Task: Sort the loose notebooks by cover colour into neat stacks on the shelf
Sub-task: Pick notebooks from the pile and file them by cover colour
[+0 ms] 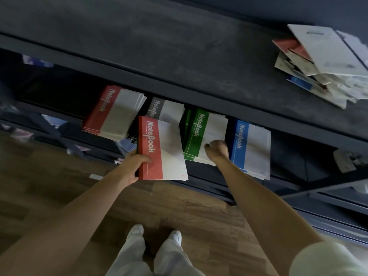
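Observation:
My left hand grips a red-and-white notebook by its left edge, held in front of the dark shelf. On the lower shelf lie a red stack, a grey-covered notebook, a green stack and a blue stack. My right hand rests on the near corner of the green stack with its fingers curled; whether it holds a cover I cannot tell. A loose pile of mixed notebooks sits on the shelf top at the far right.
The dark shelf top spreads across the upper view. Loose papers lie on lower shelves at the left, and a pale item sits at the right. Wooden floor and my feet are below.

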A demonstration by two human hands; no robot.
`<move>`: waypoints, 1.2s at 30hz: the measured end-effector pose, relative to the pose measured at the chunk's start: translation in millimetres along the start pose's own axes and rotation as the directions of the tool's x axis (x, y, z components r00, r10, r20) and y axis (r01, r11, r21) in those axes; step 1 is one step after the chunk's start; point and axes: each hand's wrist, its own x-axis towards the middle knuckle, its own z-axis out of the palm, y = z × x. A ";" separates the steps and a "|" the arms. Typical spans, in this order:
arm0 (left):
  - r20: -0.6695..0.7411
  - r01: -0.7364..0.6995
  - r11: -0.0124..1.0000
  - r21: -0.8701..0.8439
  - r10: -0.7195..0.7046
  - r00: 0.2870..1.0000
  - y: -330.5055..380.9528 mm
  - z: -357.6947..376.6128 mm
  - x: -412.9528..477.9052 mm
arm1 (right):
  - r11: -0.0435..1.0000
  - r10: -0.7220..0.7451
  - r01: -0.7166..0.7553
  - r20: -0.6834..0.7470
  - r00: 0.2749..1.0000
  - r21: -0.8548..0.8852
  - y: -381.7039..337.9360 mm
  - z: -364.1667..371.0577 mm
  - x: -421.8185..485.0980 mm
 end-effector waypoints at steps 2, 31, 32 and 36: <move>0.035 -0.015 1.000 0.009 0.015 0.999 1.2 2.5 0.9 | 0.964 0.000 -0.054 0.204 0.979 0.262 -16.6 2.6 -13.7; 0.057 -0.111 0.984 -0.139 0.120 0.991 92.2 -225.8 60.4 | 0.881 0.053 -0.034 -0.027 0.998 0.472 -254.4 129.5 -46.2; 0.075 -0.116 0.986 -0.120 0.126 0.989 97.1 -239.0 65.1 | 0.879 0.058 -0.039 -0.026 0.998 0.475 -265.2 136.0 -46.1; 0.074 -0.098 0.993 -0.072 0.103 0.992 110.0 -278.4 80.4 | 0.863 0.153 -0.107 -0.054 0.987 0.493 -291.3 149.7 -41.4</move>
